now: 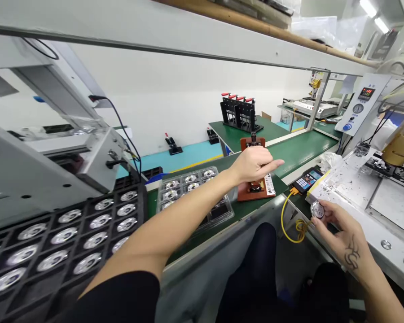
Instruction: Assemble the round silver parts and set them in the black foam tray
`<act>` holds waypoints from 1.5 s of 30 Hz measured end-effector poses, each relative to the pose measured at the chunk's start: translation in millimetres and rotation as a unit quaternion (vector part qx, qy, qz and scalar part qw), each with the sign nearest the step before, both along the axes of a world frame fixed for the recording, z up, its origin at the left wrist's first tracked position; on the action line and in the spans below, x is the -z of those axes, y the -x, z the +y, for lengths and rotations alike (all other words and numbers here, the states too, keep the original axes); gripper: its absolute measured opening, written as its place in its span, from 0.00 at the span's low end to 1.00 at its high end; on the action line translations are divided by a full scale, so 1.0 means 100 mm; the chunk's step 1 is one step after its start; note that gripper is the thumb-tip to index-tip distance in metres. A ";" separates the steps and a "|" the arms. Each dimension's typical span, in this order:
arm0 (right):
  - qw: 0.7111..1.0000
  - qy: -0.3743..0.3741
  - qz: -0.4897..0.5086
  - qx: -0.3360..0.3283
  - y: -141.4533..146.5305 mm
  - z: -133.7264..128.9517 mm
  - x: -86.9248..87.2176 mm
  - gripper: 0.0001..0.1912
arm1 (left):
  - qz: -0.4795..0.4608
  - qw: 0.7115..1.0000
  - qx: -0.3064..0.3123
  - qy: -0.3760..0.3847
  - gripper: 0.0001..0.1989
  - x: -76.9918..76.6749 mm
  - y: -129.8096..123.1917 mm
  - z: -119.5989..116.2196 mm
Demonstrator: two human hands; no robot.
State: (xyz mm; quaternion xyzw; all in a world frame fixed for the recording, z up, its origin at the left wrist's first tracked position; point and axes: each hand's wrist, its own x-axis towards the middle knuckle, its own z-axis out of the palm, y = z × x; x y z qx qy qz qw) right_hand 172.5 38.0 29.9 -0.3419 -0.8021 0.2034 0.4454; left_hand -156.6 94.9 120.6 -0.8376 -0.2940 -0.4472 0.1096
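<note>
My right hand (pixel 340 233) pinches a small round silver metal part (pixel 317 209) between thumb and fingers, near the edge of the white machine bench. My left hand (pixel 256 163) is over a red-brown clamping fixture (pixel 245 194) on the green surface. Its fingers are curled down over the fixture's middle and the thumb points out to the right; whatever they grip is hidden. Just left of the fixture, partly under my forearm, lies a clear plastic tray (pixel 171 185) with round metal parts in its pockets.
A black foam tray (pixel 37 287) of round silver parts fills the lower left. Right of the fixture lie a dark keypad device (pixel 306 180) and its yellow cable (pixel 283 220). A black rack with red handles (pixel 237 112) stands behind. A white control box (pixel 362 105) is at right.
</note>
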 end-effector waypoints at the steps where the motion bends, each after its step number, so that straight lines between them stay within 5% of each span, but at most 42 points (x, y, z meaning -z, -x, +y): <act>1: 1.000 0.006 0.002 0.000 0.04 0.02 -0.01 0.19 | -0.034 0.999 -0.004 0.014 0.32 -0.07 -0.01 0.02; 6: 0.998 0.057 -0.013 -0.032 0.40 0.30 -0.01 0.18 | -0.278 0.956 -0.031 0.089 0.26 -0.63 0.11 0.33; 9: 0.993 0.089 -0.026 -0.067 0.64 0.53 0.09 0.18 | -0.336 0.931 -0.052 0.131 0.19 -0.69 0.50 0.59; 12: 0.989 0.109 -0.037 -0.088 0.75 0.70 0.29 0.18 | -0.325 0.914 -0.182 0.158 0.15 -0.32 0.93 0.52; 14: 0.988 0.113 -0.040 -0.097 0.81 0.78 0.42 0.19 | -0.263 0.881 -0.265 0.290 0.15 0.07 1.08 0.29; 16: 0.987 0.113 -0.043 -0.107 0.91 0.87 0.50 0.19 | -0.152 0.844 -0.222 0.464 0.12 0.47 1.06 0.05; 18: 0.985 0.114 -0.049 -0.118 1.07 0.99 0.55 0.19 | -0.107 0.824 -0.188 0.524 0.09 0.81 0.93 -0.09; 22: 0.982 0.120 -0.061 -0.133 1.43 1.25 0.60 0.19 | -0.087 0.824 -0.189 0.527 0.09 1.24 0.60 -0.02; 26: 0.981 0.127 -0.071 -0.132 1.58 1.45 0.77 0.20 | -0.084 0.846 -0.194 0.490 0.10 1.40 0.49 0.13; 32: 0.978 0.117 -0.094 -0.146 1.72 1.60 1.02 0.19 | -0.081 0.852 -0.186 0.482 0.14 1.32 0.62 -0.07; 40: 0.960 0.077 -0.144 -0.226 2.04 1.70 0.93 0.20 | -0.147 0.856 -0.218 0.444 0.21 0.87 1.32 -0.80; 45: 0.957 0.089 -0.165 -0.221 2.08 1.68 0.89 0.23 | -0.338 0.767 -0.166 0.521 0.27 0.73 1.50 -1.19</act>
